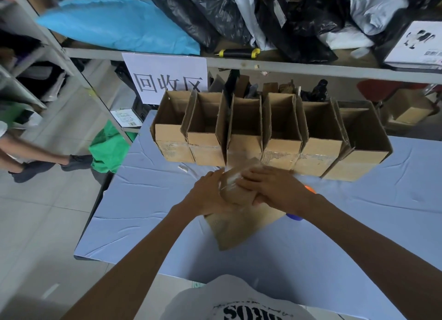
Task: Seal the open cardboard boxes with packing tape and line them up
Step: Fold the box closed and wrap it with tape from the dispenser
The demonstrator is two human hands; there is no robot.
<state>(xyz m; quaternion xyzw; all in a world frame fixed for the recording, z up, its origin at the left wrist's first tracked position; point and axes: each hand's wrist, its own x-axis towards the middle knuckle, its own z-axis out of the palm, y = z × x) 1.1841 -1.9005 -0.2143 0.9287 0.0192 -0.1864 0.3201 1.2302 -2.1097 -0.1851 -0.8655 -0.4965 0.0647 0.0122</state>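
Observation:
A small cardboard box (235, 224) lies in the middle of the blue-covered table (143, 212), with clear tape (228, 181) across its upper face. My left hand (210, 195) holds the box's left side. My right hand (272, 188) lies flat on top with straight fingers, pressing on the taped face. Behind it, several open cardboard boxes (282, 133) stand in a row with flaps up. A blue and orange tape dispenser (296, 216) shows partly under my right forearm.
A metal shelf (263, 65) with black, blue and grey bags spans the back, with a white paper sign (165, 78) hanging from it. A green bag (107, 147) lies on the floor at left. Another person's legs (35, 157) stand at the far left.

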